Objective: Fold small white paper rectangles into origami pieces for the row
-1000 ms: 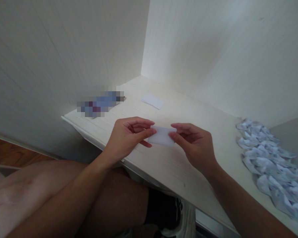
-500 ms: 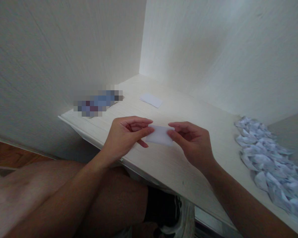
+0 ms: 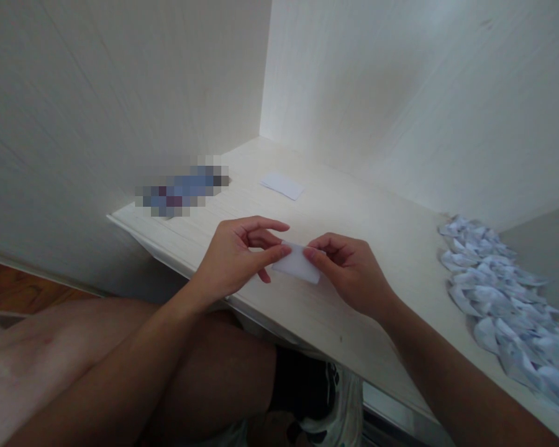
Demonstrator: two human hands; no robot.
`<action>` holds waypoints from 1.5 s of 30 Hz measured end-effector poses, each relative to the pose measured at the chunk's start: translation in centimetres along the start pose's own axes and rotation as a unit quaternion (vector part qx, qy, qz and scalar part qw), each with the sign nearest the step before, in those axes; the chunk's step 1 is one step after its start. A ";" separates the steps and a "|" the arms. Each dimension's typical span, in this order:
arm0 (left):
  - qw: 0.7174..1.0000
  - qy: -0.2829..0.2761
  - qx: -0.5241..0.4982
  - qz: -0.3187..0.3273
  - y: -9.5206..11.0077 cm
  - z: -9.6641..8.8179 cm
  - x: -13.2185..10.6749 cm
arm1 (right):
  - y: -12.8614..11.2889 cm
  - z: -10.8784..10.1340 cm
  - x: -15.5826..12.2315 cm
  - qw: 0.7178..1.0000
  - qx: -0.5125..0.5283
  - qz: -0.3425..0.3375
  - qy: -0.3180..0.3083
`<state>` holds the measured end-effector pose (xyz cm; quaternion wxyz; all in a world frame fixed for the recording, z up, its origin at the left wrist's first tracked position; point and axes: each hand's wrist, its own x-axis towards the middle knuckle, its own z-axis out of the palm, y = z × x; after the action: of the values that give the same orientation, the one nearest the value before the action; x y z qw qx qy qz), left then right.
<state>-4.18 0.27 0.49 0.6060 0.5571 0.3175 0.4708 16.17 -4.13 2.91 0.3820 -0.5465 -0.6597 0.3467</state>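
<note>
A small folded sheet of white paper (image 3: 298, 262) is held between both hands, above the pale table near its front edge. My left hand (image 3: 242, 256) pinches its left end with thumb and fingers, the index finger raised off it. My right hand (image 3: 347, 264) grips the top right part, thumb in front and fingers behind. The paper tilts down to the right. Behind the hands, a few flat white paper slips (image 3: 282, 186) lie on the table.
Several folded white paper pieces (image 3: 498, 292) stand in rows along the table's right side. A blurred-out bluish item (image 3: 181, 191) lies at the left by the wall. Walls (image 3: 345, 81) close off the back and left. My leg (image 3: 223, 360) is below the table edge (image 3: 279, 338).
My right hand has slid left along the paper's top edge, closer to my left hand. The paper now slopes down to the right, and my left index finger has lifted away.
</note>
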 end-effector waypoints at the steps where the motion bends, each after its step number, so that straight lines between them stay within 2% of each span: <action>1: 1.000 -0.002 0.003 0.001 0.1 0.0 0.0 | 0.0 0.0 0.0 1.000 -0.014 -0.006 -0.006; 5: 1.000 -0.003 0.018 0.008 0.2 0.0 -0.1 | -0.2 0.1 -0.1 0.997 -0.059 -0.039 -0.021; 11: 0.999 0.014 0.025 0.030 0.0 0.1 -0.2 | -0.1 0.0 -0.2 0.988 -0.120 -0.101 0.005; 15: 0.997 0.016 0.059 0.051 0.1 0.5 -0.5 | 0.0 0.3 -0.5 0.971 -0.166 -0.169 0.026; 17: 0.994 0.019 0.080 0.066 0.1 0.7 -0.6 | 0.0 0.3 -0.5 0.968 -0.165 -0.186 0.047; 22: 0.989 0.032 0.097 0.102 0.1 1.0 -0.7 | 0.1 0.2 -0.6 0.975 -0.092 -0.176 0.103; 27: 0.982 0.060 0.128 0.126 0.2 1.2 -0.8 | 0.0 0.2 -0.6 0.971 -0.098 -0.197 0.098; 31: 0.972 0.051 0.165 0.158 0.2 1.4 -1.0 | -0.5 0.3 -0.7 0.961 -0.116 -0.237 0.088; 39: 0.984 0.059 0.096 0.138 -0.4 1.7 -1.2 | -0.5 0.4 -0.7 0.975 0.004 -0.191 0.116; 45: 0.985 0.070 0.077 0.135 0.0 1.7 -1.4 | -0.2 0.3 -0.6 0.981 0.048 -0.164 0.093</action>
<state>-3.10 -1.64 0.58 0.4687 0.6054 0.3158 0.5605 15.87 -4.78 2.85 0.5189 -0.4417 -0.6846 0.2588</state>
